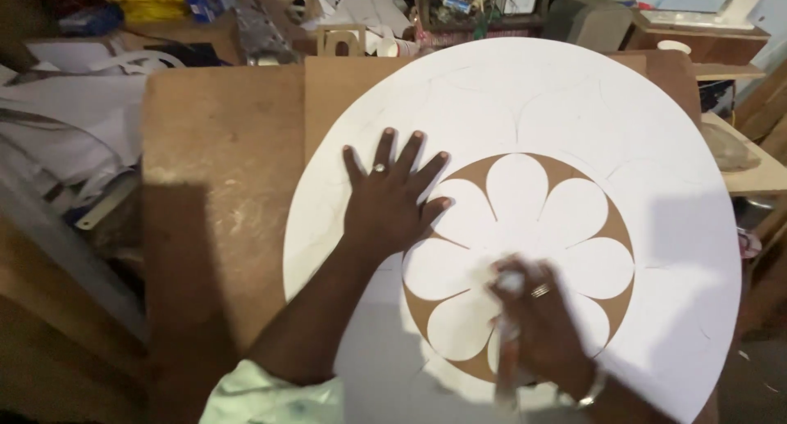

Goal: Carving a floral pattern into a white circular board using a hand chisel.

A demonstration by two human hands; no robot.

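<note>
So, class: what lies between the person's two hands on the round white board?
In the head view, between the left hand and the blurred right hand lie white flower petals with brown gaps, on the round white board.

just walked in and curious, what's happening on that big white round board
A person leans over a large white round board lying on a brown wooden worktable. The left hand lies flat, fingers spread, on the board beside a white flower shape set in a brown circle at its centre. The right hand, blurred, is at the flower's lower petals gripping something pale that can't be made out. Clutter lines the table's far edge.
</note>
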